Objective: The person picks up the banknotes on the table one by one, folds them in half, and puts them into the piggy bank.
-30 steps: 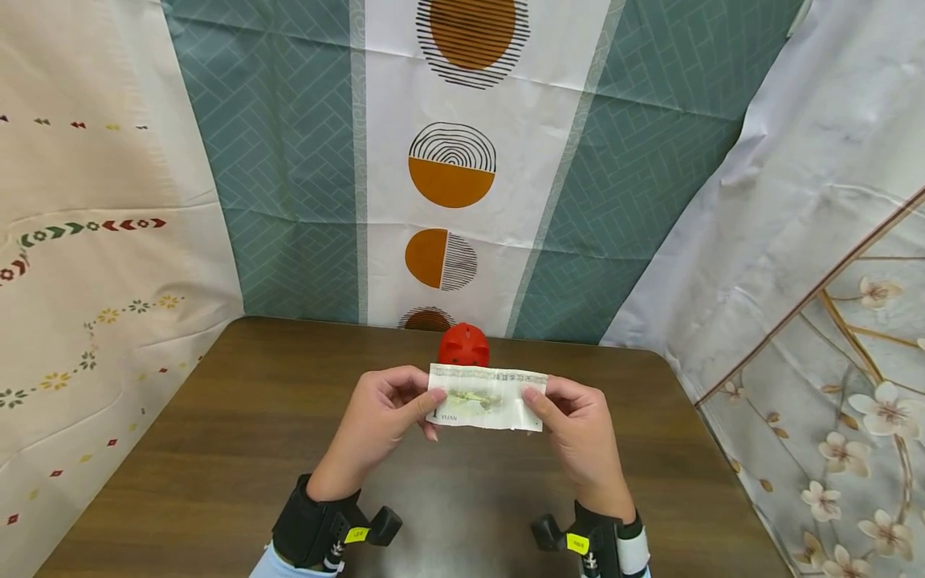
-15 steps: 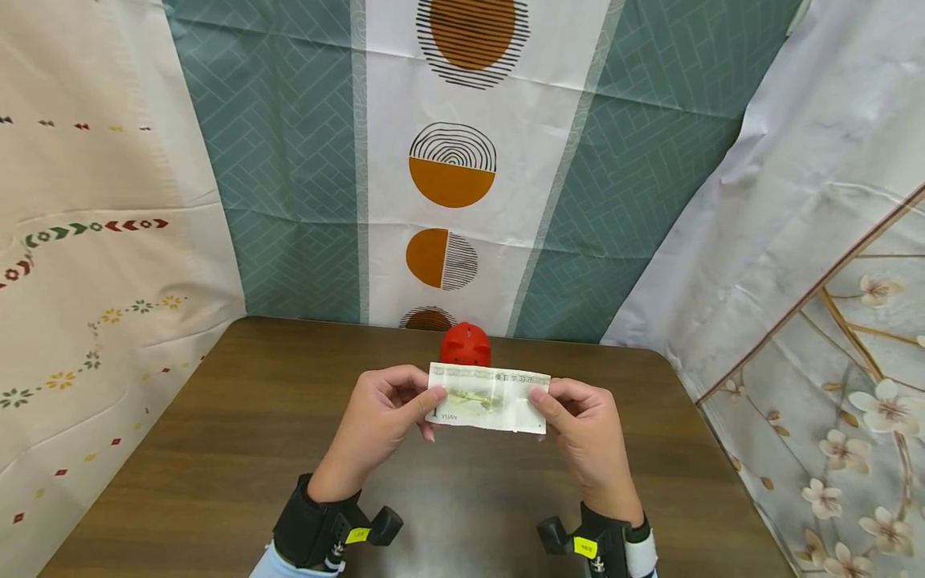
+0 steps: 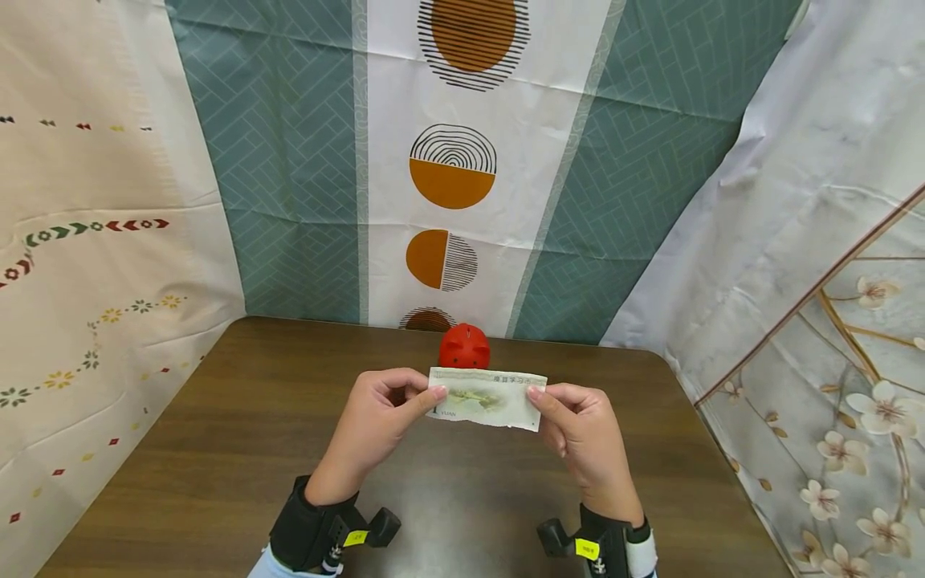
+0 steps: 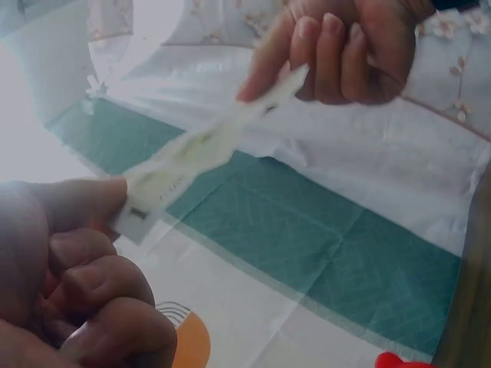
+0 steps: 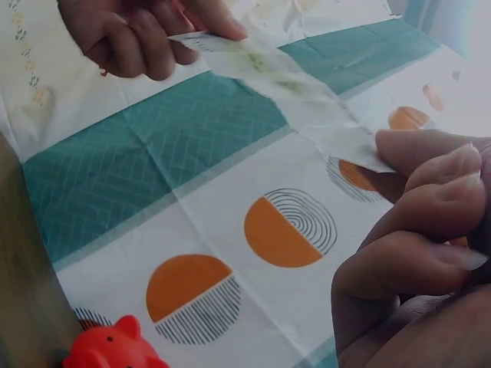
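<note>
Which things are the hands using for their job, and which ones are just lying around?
Being used:
paper note, pinched at both ends
left hand, holding one end
right hand, holding the other

Just there:
red pig, untouched beyond the note, though it might be part of the job too
table, under the hands
patterned cloth, behind the table

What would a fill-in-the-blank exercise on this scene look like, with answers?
Between the left hand and the right hand, the number pinching the banknote is ____.
The pig figure on the table is coloured ____.
Of the banknote and pig figure, the one nearer the table's far edge is the ____.
Missing words: two; red; pig figure.
</note>
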The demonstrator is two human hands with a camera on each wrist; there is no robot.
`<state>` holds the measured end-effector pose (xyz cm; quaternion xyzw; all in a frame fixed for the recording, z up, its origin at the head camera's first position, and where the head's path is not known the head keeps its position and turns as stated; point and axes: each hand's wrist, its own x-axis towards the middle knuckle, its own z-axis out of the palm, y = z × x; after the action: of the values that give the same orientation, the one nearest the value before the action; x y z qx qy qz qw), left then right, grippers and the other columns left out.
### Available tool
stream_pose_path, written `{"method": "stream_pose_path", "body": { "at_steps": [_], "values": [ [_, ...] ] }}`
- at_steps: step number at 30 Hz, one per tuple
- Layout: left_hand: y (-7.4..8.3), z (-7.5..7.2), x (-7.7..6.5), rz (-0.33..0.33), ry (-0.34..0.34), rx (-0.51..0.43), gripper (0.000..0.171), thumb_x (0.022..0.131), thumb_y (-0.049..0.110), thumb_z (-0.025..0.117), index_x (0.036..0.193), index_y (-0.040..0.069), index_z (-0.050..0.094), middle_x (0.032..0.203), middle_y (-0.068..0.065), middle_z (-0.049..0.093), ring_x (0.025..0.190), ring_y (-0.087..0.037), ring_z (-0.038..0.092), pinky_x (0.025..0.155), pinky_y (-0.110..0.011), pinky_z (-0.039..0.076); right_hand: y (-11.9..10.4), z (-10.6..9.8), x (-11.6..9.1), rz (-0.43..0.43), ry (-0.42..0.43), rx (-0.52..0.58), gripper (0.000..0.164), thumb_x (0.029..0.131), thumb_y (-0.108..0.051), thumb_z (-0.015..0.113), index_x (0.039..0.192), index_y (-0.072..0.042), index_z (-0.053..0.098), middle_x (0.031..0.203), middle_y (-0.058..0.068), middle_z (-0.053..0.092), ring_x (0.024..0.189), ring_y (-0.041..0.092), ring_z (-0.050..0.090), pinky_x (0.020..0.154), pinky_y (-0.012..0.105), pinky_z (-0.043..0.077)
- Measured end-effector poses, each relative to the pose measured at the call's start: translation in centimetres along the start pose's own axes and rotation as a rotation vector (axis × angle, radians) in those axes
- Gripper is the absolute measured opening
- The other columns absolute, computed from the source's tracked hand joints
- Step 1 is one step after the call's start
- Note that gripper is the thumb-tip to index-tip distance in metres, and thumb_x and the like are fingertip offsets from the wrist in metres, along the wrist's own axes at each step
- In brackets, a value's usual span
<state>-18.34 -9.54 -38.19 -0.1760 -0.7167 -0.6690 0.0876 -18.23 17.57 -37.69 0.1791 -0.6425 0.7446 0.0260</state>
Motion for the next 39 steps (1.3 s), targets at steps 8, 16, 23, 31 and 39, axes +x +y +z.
{"method": "stream_pose_path", "body": {
  "at_steps": [8, 16, 23, 31, 39],
  "values": [
    [0.31, 0.17, -0.12, -0.097, -0.051, -0.182, 0.018, 0.095, 0.013, 0.074, 0.1, -0.004, 0.073, 0.057, -0.002, 0.061, 0.044, -0.013, 0.05, 0.04, -0.021, 0.039, -0.25, -0.05, -0.03, 0.131, 0.021, 0.012, 0.015, 0.1, -0.01, 0.066, 0.087, -0.011, 0.074, 0.053, -0.003, 0.06, 0.041, 0.006, 0.054, 0.035, 0.018, 0.031],
    [0.25, 0.3, -0.06, -0.043, -0.061, -0.206, 0.027, 0.104, 0.019, 0.062, 0.104, -0.006, 0.073, 0.09, -0.011, 0.079, 0.073, -0.021, 0.076, 0.066, -0.039, 0.063, 0.03, 0.02, 0.17, -0.055, -0.054, 0.13, 0.03, 0.106, -0.005, 0.052, 0.098, -0.011, 0.081, 0.087, 0.002, 0.08, 0.074, 0.012, 0.077, 0.056, 0.021, 0.058],
    [0.3, 0.51, -0.2, -0.002, 0.018, -0.051, 0.011, 0.092, 0.013, 0.077, 0.098, 0.004, 0.077, 0.092, -0.012, 0.076, 0.071, -0.016, 0.069, 0.068, -0.028, 0.06, 0.16, 0.33, 0.07, -0.126, 0.108, -0.039, 0.017, 0.094, 0.008, 0.065, 0.098, 0.0, 0.08, 0.088, 0.001, 0.077, 0.073, 0.011, 0.07, 0.064, 0.025, 0.06],
    [0.21, 0.57, -0.31, 0.084, 0.083, 0.017, 0.04, 0.086, 0.01, 0.083, 0.124, 0.012, 0.071, 0.091, -0.009, 0.079, 0.076, -0.016, 0.069, 0.069, -0.026, 0.058, -0.37, 0.38, -0.17, -0.053, 0.166, -0.195, 0.045, 0.087, 0.006, 0.076, 0.13, 0.005, 0.064, 0.089, -0.004, 0.079, 0.079, 0.009, 0.072, 0.068, 0.021, 0.057],
    [0.38, 0.38, -0.43, 0.024, 0.101, 0.02, 0.017, 0.083, 0.015, 0.086, 0.099, 0.008, 0.082, 0.092, -0.011, 0.078, 0.069, -0.017, 0.067, 0.062, -0.028, 0.059, -0.7, 0.37, -0.35, -0.011, 0.226, -0.288, 0.013, 0.086, -0.003, 0.081, 0.093, 0.005, 0.074, 0.084, 0.0, 0.074, 0.07, 0.014, 0.063, 0.059, 0.024, 0.053]
  ]
}}
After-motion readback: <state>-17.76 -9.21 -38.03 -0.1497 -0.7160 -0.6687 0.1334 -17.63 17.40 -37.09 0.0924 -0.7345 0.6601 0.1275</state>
